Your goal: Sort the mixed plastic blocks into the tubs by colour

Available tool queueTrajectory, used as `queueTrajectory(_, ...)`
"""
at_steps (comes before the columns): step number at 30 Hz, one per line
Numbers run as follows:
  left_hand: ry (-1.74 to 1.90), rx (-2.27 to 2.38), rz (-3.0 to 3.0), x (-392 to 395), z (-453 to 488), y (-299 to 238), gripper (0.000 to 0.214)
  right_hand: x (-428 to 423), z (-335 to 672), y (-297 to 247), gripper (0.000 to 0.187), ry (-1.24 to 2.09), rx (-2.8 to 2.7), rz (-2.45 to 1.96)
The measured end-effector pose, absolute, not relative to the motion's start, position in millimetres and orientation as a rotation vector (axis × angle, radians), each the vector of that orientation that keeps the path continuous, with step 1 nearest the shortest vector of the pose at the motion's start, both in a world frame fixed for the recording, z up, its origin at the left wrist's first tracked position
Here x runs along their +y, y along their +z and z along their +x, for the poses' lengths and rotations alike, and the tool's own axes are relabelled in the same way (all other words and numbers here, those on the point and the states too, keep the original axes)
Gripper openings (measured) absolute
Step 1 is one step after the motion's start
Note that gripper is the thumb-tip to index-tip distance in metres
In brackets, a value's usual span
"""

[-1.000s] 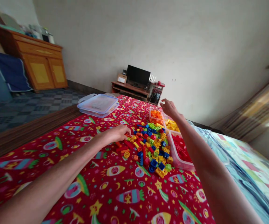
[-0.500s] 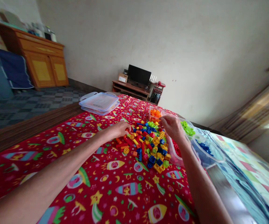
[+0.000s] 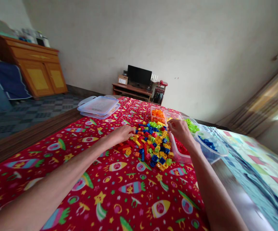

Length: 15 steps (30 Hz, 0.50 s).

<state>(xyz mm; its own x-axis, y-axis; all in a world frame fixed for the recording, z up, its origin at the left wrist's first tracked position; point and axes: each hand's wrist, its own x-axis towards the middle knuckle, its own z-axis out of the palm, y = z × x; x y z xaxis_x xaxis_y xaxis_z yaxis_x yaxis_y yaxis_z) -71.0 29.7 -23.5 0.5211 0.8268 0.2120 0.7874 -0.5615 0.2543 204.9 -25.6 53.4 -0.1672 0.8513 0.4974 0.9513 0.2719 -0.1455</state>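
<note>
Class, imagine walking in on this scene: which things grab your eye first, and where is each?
The heap of bright plastic blocks in the middle of the red rocket-print cloth stands out first, with the left hand at its left edge and the right hand at its right edge. Just right of it stand clear tubs sorted by colour: an orange tub, a green tub, a blue tub and a red tub.

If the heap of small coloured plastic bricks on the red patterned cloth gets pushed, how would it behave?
The heap of small coloured plastic bricks looks loose, so it would probably scatter rather than slide as one. The ring-shaped pieces near the left hand might roll. Being small hard plastic, they are likely light and stiff.
</note>
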Motion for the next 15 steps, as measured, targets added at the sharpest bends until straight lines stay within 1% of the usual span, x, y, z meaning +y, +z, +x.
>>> queueTrajectory(4, 0.482, 1.401, 2.614, 27, -71, -18, 0.024, -25, 188, 43, 0.026, -0.252, -2.198, -1.663)
queueTrajectory(10, 0.5, 1.367, 2.615, 34, -74, -25, 0.026, -37, 155, 31, 0.026, -0.265, -2.511, -1.569)
queueTrajectory(15, 0.6, 1.406, 2.577, 37, -79, -22, 0.029, -50, 126, 11, 0.024, -0.14, -2.643, -1.461)
